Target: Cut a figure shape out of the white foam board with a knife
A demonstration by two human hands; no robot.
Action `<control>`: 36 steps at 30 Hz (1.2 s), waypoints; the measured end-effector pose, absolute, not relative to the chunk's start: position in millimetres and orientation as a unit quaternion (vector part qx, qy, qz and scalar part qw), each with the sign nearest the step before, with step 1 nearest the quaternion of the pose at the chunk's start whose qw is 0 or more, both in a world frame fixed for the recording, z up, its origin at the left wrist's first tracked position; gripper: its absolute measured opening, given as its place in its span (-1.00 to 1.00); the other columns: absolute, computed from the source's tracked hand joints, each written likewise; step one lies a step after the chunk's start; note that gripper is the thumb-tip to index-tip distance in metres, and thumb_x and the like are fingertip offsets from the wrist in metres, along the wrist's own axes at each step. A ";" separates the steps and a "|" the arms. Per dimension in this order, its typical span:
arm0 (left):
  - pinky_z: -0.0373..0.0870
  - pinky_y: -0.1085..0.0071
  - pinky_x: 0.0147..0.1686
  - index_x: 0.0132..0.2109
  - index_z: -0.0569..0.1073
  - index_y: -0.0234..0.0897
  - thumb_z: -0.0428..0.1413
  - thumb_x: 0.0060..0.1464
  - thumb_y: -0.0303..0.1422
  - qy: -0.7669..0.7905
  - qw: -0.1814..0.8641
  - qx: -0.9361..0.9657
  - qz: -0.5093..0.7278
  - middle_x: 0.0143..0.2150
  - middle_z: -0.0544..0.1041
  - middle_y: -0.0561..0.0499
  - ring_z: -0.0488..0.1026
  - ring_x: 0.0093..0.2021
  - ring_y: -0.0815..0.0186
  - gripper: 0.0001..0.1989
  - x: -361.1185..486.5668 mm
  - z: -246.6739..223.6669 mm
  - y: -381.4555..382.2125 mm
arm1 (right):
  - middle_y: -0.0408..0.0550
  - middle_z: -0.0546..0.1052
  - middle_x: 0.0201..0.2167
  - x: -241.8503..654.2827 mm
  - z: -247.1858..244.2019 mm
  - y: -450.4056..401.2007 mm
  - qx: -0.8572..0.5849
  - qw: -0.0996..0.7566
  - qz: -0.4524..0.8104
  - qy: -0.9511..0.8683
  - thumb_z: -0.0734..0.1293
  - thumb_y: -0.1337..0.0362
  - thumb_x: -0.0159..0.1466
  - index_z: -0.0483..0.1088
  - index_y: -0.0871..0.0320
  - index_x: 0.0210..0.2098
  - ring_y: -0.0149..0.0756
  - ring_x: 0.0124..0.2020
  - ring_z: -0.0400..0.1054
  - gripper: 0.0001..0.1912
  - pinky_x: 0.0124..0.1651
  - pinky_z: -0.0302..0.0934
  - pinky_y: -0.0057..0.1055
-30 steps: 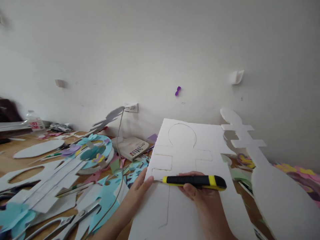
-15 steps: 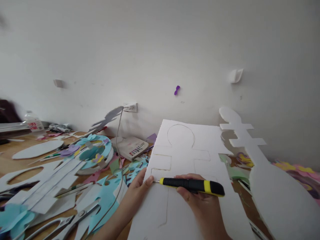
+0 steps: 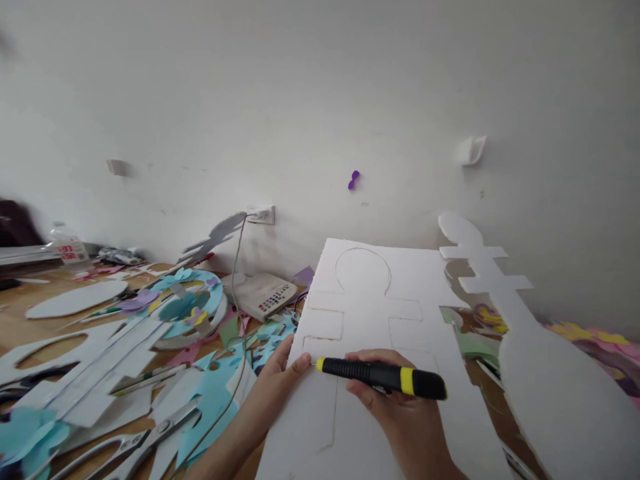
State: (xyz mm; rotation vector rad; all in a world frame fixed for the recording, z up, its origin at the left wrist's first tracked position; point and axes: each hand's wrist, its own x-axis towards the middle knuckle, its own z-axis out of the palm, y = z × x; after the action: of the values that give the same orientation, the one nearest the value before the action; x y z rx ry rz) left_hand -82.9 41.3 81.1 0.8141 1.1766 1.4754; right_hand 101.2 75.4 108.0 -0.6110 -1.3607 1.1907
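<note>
A white foam board [image 3: 370, 267] leans toward the wall, with a rounded head shape and stepped outline marked on it. My right hand [image 3: 400, 407] is wrapped round a black and yellow cutter [image 3: 370, 375], lying nearly level across the board. Its thin tip points left, close to the thumb of my left hand. My left hand [image 3: 285, 373] pinches the board's left edge, thumb on the front face and fingers partly hidden behind.
Scissors [image 3: 155, 433], blue paper scraps [image 3: 215, 393] and a cable [image 3: 235, 267] lie left. Behind them are a calculator-like device [image 3: 265, 293] and a bottle [image 3: 67, 247]. A white cutout [image 3: 540, 353] leans at right, and a socket [image 3: 263, 215] is on the wall.
The cutter's handle end has dipped slightly and its tip has shifted a little right. My right hand moved slightly with it, and the board shifted slightly right. My left hand is nearly unchanged.
</note>
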 end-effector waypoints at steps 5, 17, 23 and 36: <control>0.46 0.34 -0.36 0.02 0.46 -0.22 0.43 -0.25 -0.03 0.458 0.538 0.336 0.622 -0.17 0.65 -0.08 0.61 -0.30 0.08 -0.31 -81.6 80.7 43.6 | -0.19 0.65 -0.36 101.5 108.1 82.4 -0.252 0.549 0.493 -0.626 0.59 0.17 -0.03 0.58 -0.10 -0.36 -0.24 -0.33 0.53 -0.77 -0.27 0.41 -0.51; 0.50 0.30 -0.31 -0.07 0.53 -0.21 0.43 -0.22 -0.09 0.463 0.529 0.345 0.622 -0.25 0.67 -0.04 0.63 -0.28 0.04 -0.45 -77.9 77.2 46.4 | -0.23 0.51 -0.55 92.3 123.6 82.4 -0.300 0.493 0.502 -0.643 0.55 0.24 -0.05 0.48 0.07 -0.47 -0.34 -0.49 0.42 -0.80 -0.42 0.35 -0.52; 0.50 0.33 -0.31 -0.02 0.57 -0.27 0.45 -0.27 -0.10 0.466 0.577 0.330 0.584 -0.25 0.68 -0.12 0.63 -0.22 -0.01 -0.36 -79.5 70.8 46.7 | -0.20 0.51 -0.53 99.1 121.0 86.4 -0.303 0.484 0.505 -0.647 0.52 0.20 0.00 0.49 0.09 -0.40 -0.33 -0.49 0.40 -0.80 -0.42 0.32 -0.48; 0.45 0.37 -0.41 -0.16 0.61 -0.29 0.44 -0.29 -0.23 0.500 0.549 0.316 0.591 -0.39 0.66 -0.05 0.59 -0.42 0.12 -0.53 -74.7 68.1 47.4 | -0.09 0.52 -0.39 97.8 116.7 87.6 -0.275 0.433 0.334 -0.791 0.34 0.21 0.22 0.36 0.10 -0.34 -0.25 -0.31 0.45 -0.90 -0.24 0.32 -0.39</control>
State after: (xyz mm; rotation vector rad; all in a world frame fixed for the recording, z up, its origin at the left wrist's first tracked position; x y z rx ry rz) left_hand -74.7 47.4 68.1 0.7486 1.1835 1.3990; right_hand 97.8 87.6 116.7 -0.6839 -1.9705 0.8323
